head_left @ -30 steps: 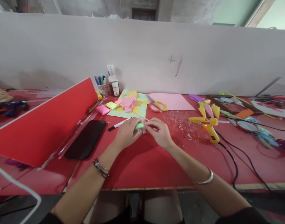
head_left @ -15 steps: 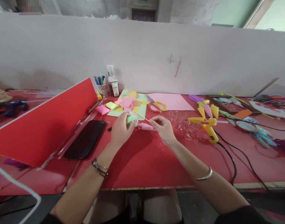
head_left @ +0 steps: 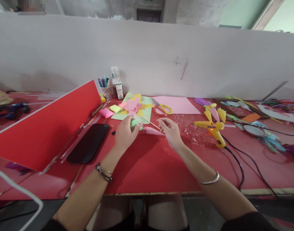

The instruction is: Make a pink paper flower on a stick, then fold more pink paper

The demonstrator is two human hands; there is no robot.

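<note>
My left hand [head_left: 126, 134] is closed around a small green packet [head_left: 134, 123], with crinkled clear plastic standing out by the fingertips. My right hand [head_left: 171, 132] pinches a thin wooden stick [head_left: 151, 123], whose far end points toward the packet; whether they touch I cannot tell. Beneath the stick, a pink rolled-paper bud [head_left: 152, 131] with a green tip lies on the red table [head_left: 147, 166]. Just beyond the hands are cut pink and yellow paper pieces [head_left: 133, 106] on a light green sheet [head_left: 147, 117].
Scissors [head_left: 162, 108] rest by a pink sheet [head_left: 182, 105]. On the right lies a yellow glue gun [head_left: 211, 128], its cord trailing to the table edge, near paper buds [head_left: 214, 113]. A phone [head_left: 88, 142] and a tilted red board [head_left: 52, 125] are at left. Pink and yellow packets [head_left: 106, 112] lie behind.
My right hand has moved slightly right along the stick, so more of the stick shows. My left hand has stayed nearly still with the green packet.
</note>
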